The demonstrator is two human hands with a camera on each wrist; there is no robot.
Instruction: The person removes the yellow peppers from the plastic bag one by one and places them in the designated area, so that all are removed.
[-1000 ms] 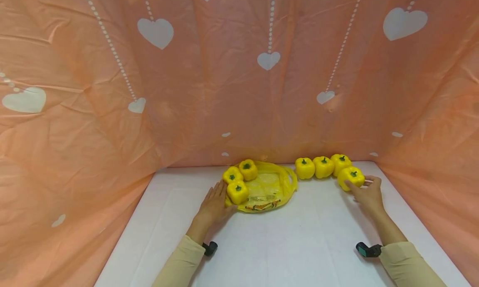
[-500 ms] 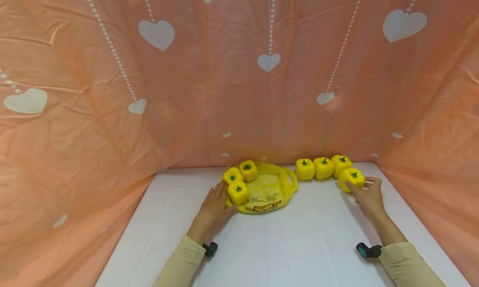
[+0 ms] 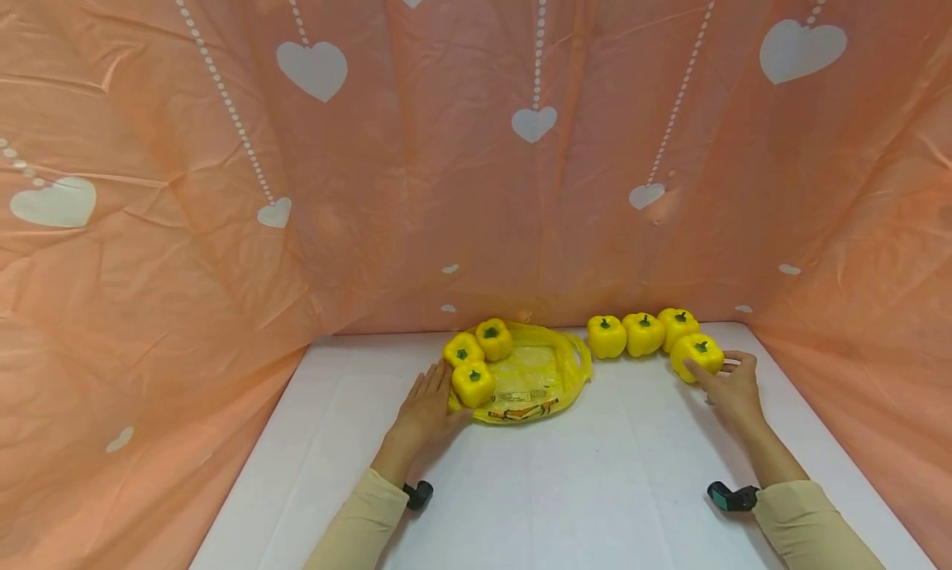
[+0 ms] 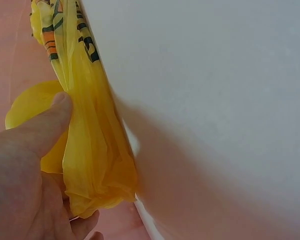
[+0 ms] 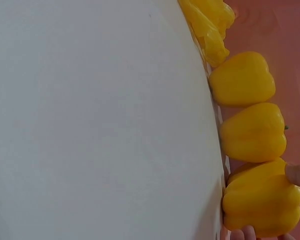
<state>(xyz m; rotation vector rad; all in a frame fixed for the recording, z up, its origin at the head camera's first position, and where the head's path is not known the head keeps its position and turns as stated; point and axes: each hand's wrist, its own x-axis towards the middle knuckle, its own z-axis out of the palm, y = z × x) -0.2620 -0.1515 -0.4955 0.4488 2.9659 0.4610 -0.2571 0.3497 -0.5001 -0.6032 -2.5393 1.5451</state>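
Note:
Three yellow bell peppers, the front one (image 3: 473,383) included, sit along the left side of a flattened yellow plastic bag (image 3: 573,396). My left hand (image 3: 426,408) rests against the bag's left edge, fingers straight beside the front pepper. In the left wrist view, its thumb (image 4: 52,117) touches the crinkled bag (image 4: 92,145). On the right, my right hand (image 3: 736,387) grips a bell pepper (image 3: 697,358), thumb at its front left and fingers at its right side. In the right wrist view, fingertips and the thumb touch this pepper (image 5: 262,200).
Three more bell peppers, such as the middle one (image 3: 644,334), stand in a row between the bag and the gripped pepper. They sit on the white table (image 3: 565,496), near its back edge. An orange-pink cloth with white hearts (image 3: 476,198) hangs behind and at both sides.

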